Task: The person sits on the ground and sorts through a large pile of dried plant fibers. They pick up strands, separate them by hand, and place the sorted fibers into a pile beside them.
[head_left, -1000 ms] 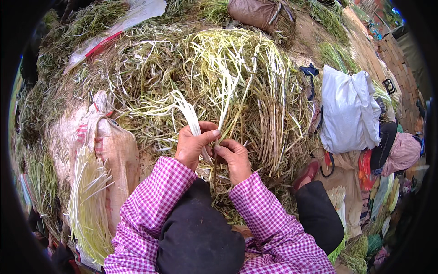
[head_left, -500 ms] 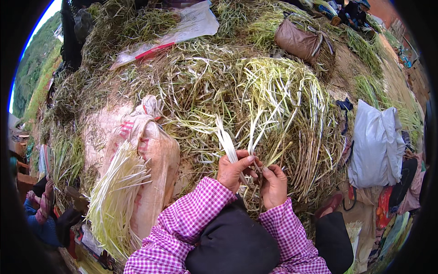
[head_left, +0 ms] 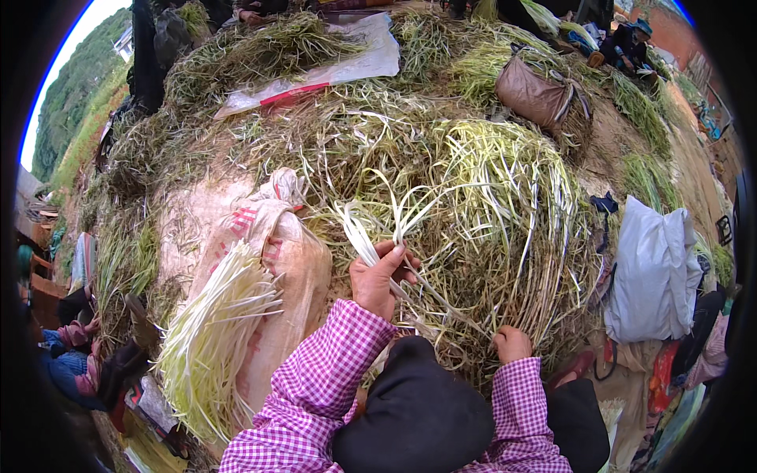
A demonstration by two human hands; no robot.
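My left hand [head_left: 378, 277] is closed round a small bunch of long white stalks [head_left: 355, 229], which look like blanched chives or young leeks. One forked stalk with yellow-green leaves [head_left: 400, 211] rises from its fingertips. From that grip a thin brownish strip [head_left: 445, 301] slants down to my right hand [head_left: 513, 345]. The right hand is closed low beside the heap, its fingers mostly hidden beneath it. A large heap of uncleaned stalks [head_left: 505, 185] lies just beyond. On the left, a thick bundle of clean pale stalks [head_left: 217, 339] rests on a stuffed woven sack [head_left: 303, 315].
A white sack [head_left: 653, 272] stands at the right and a brown bag [head_left: 530, 91] lies farther back. Stripped leaf litter [head_left: 260, 142] covers much of the ground, with a plastic sheet [head_left: 355, 59] behind. Other people sit at the far left [head_left: 75, 359] and far right [head_left: 627, 47].
My right hand has pulled away from the left, down and to the right, drawing out the thin strip. The left hand has shifted slightly left with its stalks. The view has tilted a little.
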